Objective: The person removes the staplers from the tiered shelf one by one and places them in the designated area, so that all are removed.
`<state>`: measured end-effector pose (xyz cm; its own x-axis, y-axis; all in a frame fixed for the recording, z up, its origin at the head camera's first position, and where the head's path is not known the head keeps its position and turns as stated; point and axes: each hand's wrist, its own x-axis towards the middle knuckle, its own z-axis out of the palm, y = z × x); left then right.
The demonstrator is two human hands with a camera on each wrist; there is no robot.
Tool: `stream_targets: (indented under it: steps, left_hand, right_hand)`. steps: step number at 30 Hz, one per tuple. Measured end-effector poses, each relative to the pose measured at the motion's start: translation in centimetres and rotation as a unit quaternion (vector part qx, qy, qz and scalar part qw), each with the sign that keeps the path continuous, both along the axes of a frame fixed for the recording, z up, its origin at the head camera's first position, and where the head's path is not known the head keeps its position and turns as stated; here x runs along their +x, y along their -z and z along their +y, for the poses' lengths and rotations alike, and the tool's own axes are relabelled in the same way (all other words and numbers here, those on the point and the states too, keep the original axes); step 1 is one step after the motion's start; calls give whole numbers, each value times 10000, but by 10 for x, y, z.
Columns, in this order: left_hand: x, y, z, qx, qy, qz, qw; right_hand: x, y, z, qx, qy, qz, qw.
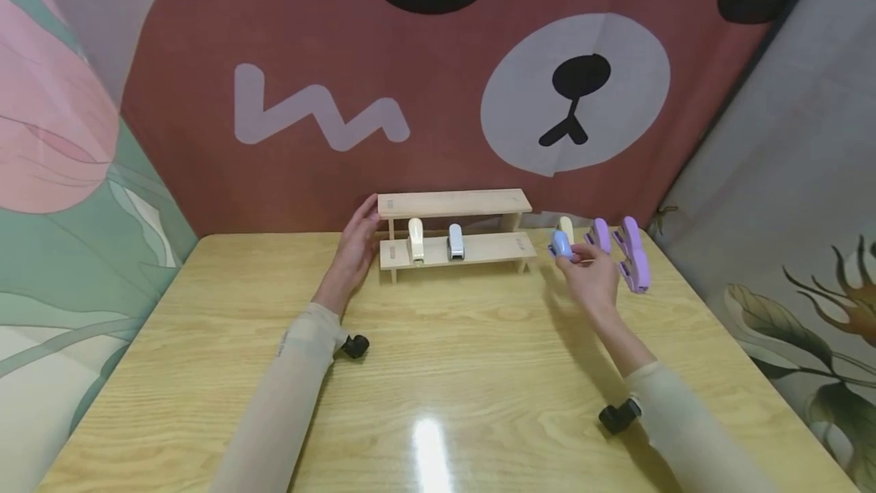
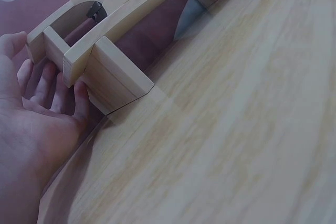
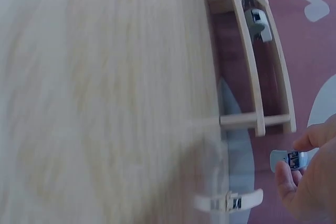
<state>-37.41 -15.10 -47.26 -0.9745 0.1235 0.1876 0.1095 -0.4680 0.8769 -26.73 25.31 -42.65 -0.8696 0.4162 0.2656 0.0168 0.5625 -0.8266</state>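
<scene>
A two-tier wooden shelf [image 1: 455,205] stands at the back of the table. My left hand [image 1: 357,242] holds its left end, with bent fingers against the boards in the left wrist view. On the lower tier stand a cream clip [image 1: 416,240] at the left and a white clip [image 1: 455,242] near the middle. To the right of the shelf, my right hand [image 1: 594,277] pinches a blue clip [image 1: 561,244] between thumb and fingers, above the table. Just behind it is another cream clip [image 1: 566,227], which lies on the table in the right wrist view.
Several purple clips [image 1: 636,265] lie on the table at the right, beyond my right hand. The wooden table [image 1: 438,356] ends at a hanging cloth [image 1: 308,181] with a bear face, close behind the shelf. Other printed cloths hang at both sides.
</scene>
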Motion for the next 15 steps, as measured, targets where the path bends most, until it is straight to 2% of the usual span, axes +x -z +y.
stream_targets:
  steps: [7,13,15]
  left_hand:
    - [-1,-1,-1,-99,-5,51,9999]
    - [-1,-1,-1,-46,-2,33,10000]
    - [0,-1,-1,-33,4,15,10000]
  right_hand:
    - [3,7,24,-7,163,120,9998]
    - [7,11,42,14,348,-104,9993]
    - [8,13,49,-120,343,-187,9992]
